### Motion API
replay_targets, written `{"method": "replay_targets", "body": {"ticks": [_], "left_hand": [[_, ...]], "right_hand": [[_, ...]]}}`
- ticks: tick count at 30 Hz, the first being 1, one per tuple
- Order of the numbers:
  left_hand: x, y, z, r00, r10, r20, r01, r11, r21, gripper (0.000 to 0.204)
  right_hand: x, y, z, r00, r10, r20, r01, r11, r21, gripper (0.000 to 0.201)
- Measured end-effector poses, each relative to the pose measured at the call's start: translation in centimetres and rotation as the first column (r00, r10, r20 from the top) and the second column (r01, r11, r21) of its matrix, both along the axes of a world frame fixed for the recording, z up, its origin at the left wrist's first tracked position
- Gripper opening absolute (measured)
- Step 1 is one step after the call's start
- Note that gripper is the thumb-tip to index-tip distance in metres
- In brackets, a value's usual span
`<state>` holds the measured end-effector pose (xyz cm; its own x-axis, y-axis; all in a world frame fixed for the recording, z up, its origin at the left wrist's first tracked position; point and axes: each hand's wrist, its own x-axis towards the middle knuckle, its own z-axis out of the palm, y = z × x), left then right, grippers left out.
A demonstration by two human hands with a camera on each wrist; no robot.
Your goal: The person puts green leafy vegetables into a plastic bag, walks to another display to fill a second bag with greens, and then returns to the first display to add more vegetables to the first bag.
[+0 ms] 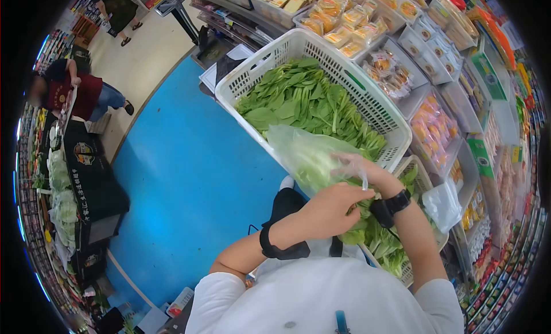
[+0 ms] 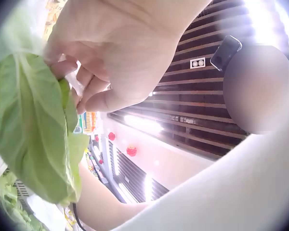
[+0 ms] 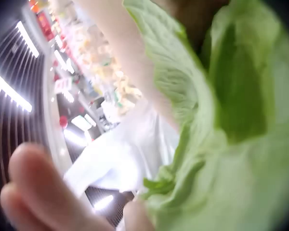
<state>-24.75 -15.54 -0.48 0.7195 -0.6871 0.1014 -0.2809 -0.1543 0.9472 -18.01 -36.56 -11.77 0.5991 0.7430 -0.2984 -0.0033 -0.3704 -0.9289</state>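
A clear plastic bag (image 1: 313,156) with pale leafy greens inside is held over the near edge of a white crate (image 1: 396,133). My left hand (image 1: 327,210) reaches in from the left, its fingers curled and pinching a twisted strip of the bag. Around the bag's upper part, my right hand (image 1: 364,168) grips, its fingertips partly veiled by the film. Broad green leaves (image 2: 31,120) hang beside the left fingers in the left wrist view. Close to the right wrist camera, leafy greens (image 3: 202,159) fill the right side and hide most of that hand.
Loose leafy greens (image 1: 298,98) fill the white crate. A second crate (image 1: 422,167) of greens stands close by my right arm, with a bundle of white plastic bags (image 1: 443,205) beside it. Packaged goods (image 1: 350,24) line shelves beyond. A person (image 1: 80,93) stands by a produce stand at left.
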Motion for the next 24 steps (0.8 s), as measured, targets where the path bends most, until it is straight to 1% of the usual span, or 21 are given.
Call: {"method": "replay_targets", "body": {"ticks": [1, 2, 3, 4, 6, 7, 8, 9, 10, 11, 12, 13, 14, 15, 16, 17, 18, 19, 20, 22, 24], "left_hand": [[0.0, 0.3, -0.1, 1.000, 0.003, -0.021, -0.003, 1.000, 0.001, 0.046], [0.0, 0.5, -0.1, 0.999, 0.004, -0.042, -0.004, 1.000, 0.001, 0.045], [-0.1, 0.6, -0.3, 0.999, 0.008, -0.044, -0.008, 1.000, -0.001, 0.045], [-0.3, 0.6, -0.5, 0.999, 0.049, -0.002, -0.049, 0.998, -0.045, 0.044], [-0.3, 0.8, -0.6, 0.994, 0.102, 0.035, -0.098, 0.991, -0.094, 0.042], [-0.2, 0.9, -0.5, 0.999, 0.052, 0.016, -0.051, 0.998, -0.044, 0.041], [-0.2, 1.0, -0.3, 1.000, 0.003, -0.007, -0.003, 1.000, 0.006, 0.039], [-0.3, 0.9, -0.1, 1.000, 0.007, -0.010, -0.007, 1.000, 0.003, 0.039], [-0.6, 0.5, 0.0, 1.000, -0.002, 0.016, 0.001, 1.000, 0.025, 0.038], [-0.8, 0.3, 0.1, 0.999, -0.011, 0.042, 0.009, 0.999, 0.047, 0.036], [-0.8, 0.3, 0.3, 0.999, -0.007, 0.038, 0.006, 0.999, 0.045, 0.036], [-0.8, 0.4, 0.5, 0.999, -0.006, 0.046, 0.005, 1.000, 0.021, 0.036], [-0.9, 0.4, 0.6, 0.998, -0.004, 0.055, 0.004, 1.000, -0.002, 0.035], [-0.8, 0.5, 0.8, 0.999, -0.002, 0.052, 0.002, 1.000, -0.005, 0.035], [-0.7, 0.5, 0.9, 0.998, 0.006, 0.058, -0.005, 1.000, -0.018, 0.035], [-0.6, 0.5, 1.0, 0.998, 0.014, 0.065, -0.012, 0.999, -0.031, 0.035], [-0.6, 0.4, 1.0, 0.998, 0.016, 0.063, -0.014, 0.999, -0.033, 0.035], [-0.7, 0.2, 1.1, 0.993, 0.049, 0.108, -0.043, 0.997, -0.057, 0.036], [-0.8, 0.0, 1.1, 0.985, 0.082, 0.150, -0.070, 0.994, -0.080, 0.037], [-0.6, 0.0, 1.9, 0.990, 0.061, 0.123, -0.054, 0.997, -0.057, 0.038], [-0.4, 0.0, 2.2, 0.994, 0.035, 0.101, -0.032, 0.999, -0.035, 0.039]], "right_hand": [[-0.2, -0.8, 0.0, 1.000, 0.006, -0.001, -0.006, 1.000, 0.000, 0.059], [-0.4, -1.2, 1.6, 0.956, -0.125, -0.264, 0.140, 0.989, 0.039, 0.058], [-0.7, -1.2, 3.3, 0.829, -0.229, -0.511, 0.287, 0.957, 0.035, 0.058], [-1.1, -0.9, 5.4, 0.829, -0.227, -0.511, 0.281, 0.959, 0.030, 0.058], [-2.2, -0.1, 8.7, 0.723, -0.358, -0.590, 0.348, 0.927, -0.137, 0.069], [-3.1, -0.1, 8.7, 0.724, -0.356, -0.591, 0.342, 0.929, -0.141, 0.069], [-4.0, -0.2, 8.8, 0.697, -0.343, -0.629, 0.376, 0.923, -0.087, 0.077], [-4.8, -0.3, 8.8, 0.669, -0.329, -0.667, 0.413, 0.910, -0.036, 0.085], [-5.2, -0.2, 8.1, 0.673, -0.401, -0.622, 0.475, 0.878, -0.052, 0.095], [-5.2, -0.3, 8.2, 0.672, -0.400, -0.623, 0.471, 0.880, -0.057, 0.095], [-5.1, -0.6, 8.3, 0.638, -0.434, -0.636, 0.522, 0.851, -0.057, 0.095], [-5.1, -0.7, 8.3, 0.600, -0.466, -0.650, 0.571, 0.819, -0.060, 0.095], [-5.2, -0.6, 8.0, 0.597, -0.467, -0.653, 0.570, 0.819, -0.065, 0.095], [-5.3, -0.6, 7.5, 0.545, -0.403, -0.736, 0.676, 0.731, 0.100, 0.092], [-5.3, -0.6, 7.2, 0.503, -0.318, -0.803, 0.765, 0.597, 0.243, 0.090], [-5.2, -0.4, 7.4, 0.502, -0.319, -0.804, 0.764, 0.599, 0.240, 0.090], [-5.1, 0.2, 7.6, 0.528, -0.358, -0.770, 0.746, 0.629, 0.219, 0.087], [-4.9, 0.9, 7.9, 0.554, -0.394, -0.734, 0.728, 0.657, 0.196, 0.084], [-4.4, 2.0, 8.7, 0.551, -0.395, -0.735, 0.728, 0.658, 0.193, 0.084], [-3.1, 4.8, 10.7, 0.485, -0.473, -0.736, 0.691, 0.723, -0.009, 0.077], [-2.1, 6.6, 11.2, 0.485, -0.462, -0.742, 0.707, 0.707, 0.021, 0.072]]}}
